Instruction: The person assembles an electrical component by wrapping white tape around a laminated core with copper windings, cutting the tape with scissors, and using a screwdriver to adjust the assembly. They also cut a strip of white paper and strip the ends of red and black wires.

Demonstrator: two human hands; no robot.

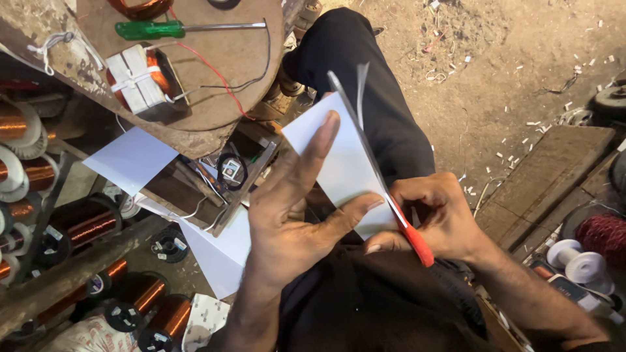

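The left hand [293, 215] pinched a white rectangular paper sheet [332, 163] at centre over the lap, while the right hand [440, 218] gripped red-handled steel scissors [378, 166], blades open along its right edge, cut seemingly unfinished.

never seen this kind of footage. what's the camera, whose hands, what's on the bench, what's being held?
One camera, worn on a person's head, looks down at their own bare hands and lap. The left hand holds a white sheet between thumb and fingers. The right hand grips red-handled scissors, blades open along the sheet's edge. Up left, a round wooden bench carries a green screwdriver and a small transformer with wires. Copper wire spools sit below on the left. The dirt floor is littered with scraps.
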